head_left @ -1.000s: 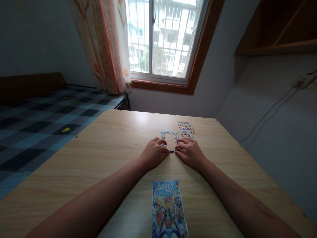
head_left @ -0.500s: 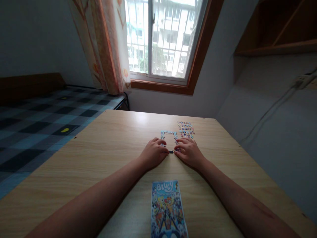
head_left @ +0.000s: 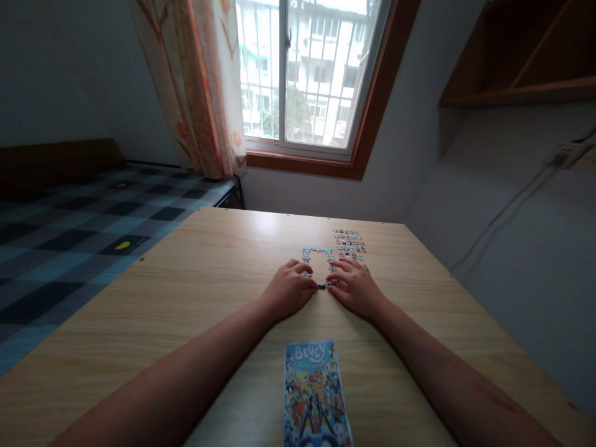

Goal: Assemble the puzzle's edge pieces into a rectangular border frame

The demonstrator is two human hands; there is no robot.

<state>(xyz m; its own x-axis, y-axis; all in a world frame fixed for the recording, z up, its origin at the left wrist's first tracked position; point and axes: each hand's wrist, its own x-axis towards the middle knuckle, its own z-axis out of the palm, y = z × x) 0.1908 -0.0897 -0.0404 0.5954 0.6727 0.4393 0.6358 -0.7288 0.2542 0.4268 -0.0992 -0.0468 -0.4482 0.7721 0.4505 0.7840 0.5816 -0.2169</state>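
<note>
A jigsaw puzzle border (head_left: 318, 249), a small rectangle of joined pieces, lies on the wooden table around a bare middle. My left hand (head_left: 291, 287) is at its lower left corner, fingers bent, with thumb and fingertips closed on puzzle pieces of the bottom edge. At the lower right corner, my right hand (head_left: 356, 287) also has its fingertips on the border pieces. Between the two thumbs shows a dark blue puzzle piece (head_left: 321, 287). The fingers hide much of the lower border.
Loose puzzle pieces (head_left: 350, 241) lie in rows beyond my right hand. A Bluey picture sheet or box (head_left: 316, 394) lies between my forearms on the wooden table (head_left: 223, 261). A bed with a checked cover (head_left: 93, 230) is at the left, a window (head_left: 316, 74) ahead.
Both hands stay at the lower corners of the puzzle border, with barely any movement. The view has shifted very slightly.
</note>
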